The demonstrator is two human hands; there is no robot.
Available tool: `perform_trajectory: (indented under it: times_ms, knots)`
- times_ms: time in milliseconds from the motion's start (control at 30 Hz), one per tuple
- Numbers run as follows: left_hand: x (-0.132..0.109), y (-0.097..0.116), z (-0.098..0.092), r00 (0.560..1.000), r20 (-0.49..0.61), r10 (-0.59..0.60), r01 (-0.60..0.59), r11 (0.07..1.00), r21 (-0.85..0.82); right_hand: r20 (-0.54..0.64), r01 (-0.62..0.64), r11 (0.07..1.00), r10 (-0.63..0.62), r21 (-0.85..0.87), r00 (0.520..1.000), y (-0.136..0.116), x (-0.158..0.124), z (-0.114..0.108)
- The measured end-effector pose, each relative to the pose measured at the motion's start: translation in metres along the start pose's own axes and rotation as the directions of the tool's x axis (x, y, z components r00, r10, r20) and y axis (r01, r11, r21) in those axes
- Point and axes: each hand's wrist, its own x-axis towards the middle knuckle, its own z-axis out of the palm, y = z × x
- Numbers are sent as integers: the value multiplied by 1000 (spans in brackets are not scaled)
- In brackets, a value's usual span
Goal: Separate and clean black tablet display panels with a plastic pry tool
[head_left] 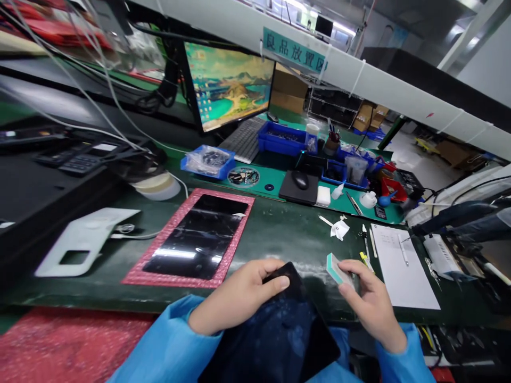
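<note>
"Green bench mat (279,234) under everything?"

"Yes, green, running right across in front of me. At eleven o'clock stands a monitor (229,88) showing a landscape wallpaper, and at twelve hangs a teal sign (294,50) that reads 良品放置区."

"What else is on the bench?"

"At ten o'clock, a pink bubble-wrap sheet (187,271) carries a black glass panel (195,236). At two o'clock lies a white paper sheet (401,266), its small print too blurred to read."

"And your hands?"

"At six o'clock, my left hand (239,295) curls over the top corner of a black tablet (275,340), fingers pressed onto it. Just right of the tablet, my right hand (371,303) pinches a teal-and-white foam block (337,268) between thumb and fingers."
</note>
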Motion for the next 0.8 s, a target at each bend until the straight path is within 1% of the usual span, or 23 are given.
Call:
perform_trajectory:
  times_ms: [67, 133, 233, 300, 400, 533, 733, 800]
  knots:
    - [5, 0, 2, 999, 34, -1, 1, 1000, -15, 11, 77, 996, -78, 50, 997, -21, -3, -7]
    - [10, 0, 6, 997, 73, 6, -4, 999, -31, 15, 169, 984, -170, 51, 985, -35, -1, -11]
    - [16, 0, 10, 992, 123, 27, -20, 998, -56, 28, 314, 949, -313, -25, 949, -47, 7, -14]
    - [19, -1, 12, 987, 154, 36, -25, 997, -74, 51, 376, 924, -374, -65, 926, -51, 13, -17]
    - [20, -2, 13, 981, 192, 42, -23, 995, -101, 90, 422, 902, -414, -92, 906, -54, 20, -21]
    - [20, -6, 14, 978, 202, 42, -18, 993, -118, 130, 461, 880, -447, -114, 885, -56, 28, -22]
    - [20, -10, 14, 973, 229, 31, 1, 990, -140, 192, 478, 869, -452, -128, 871, -57, 34, -22]
    - [21, -10, 13, 971, 238, 33, 3, 988, -152, 200, 502, 853, -472, -140, 858, -56, 35, -23]
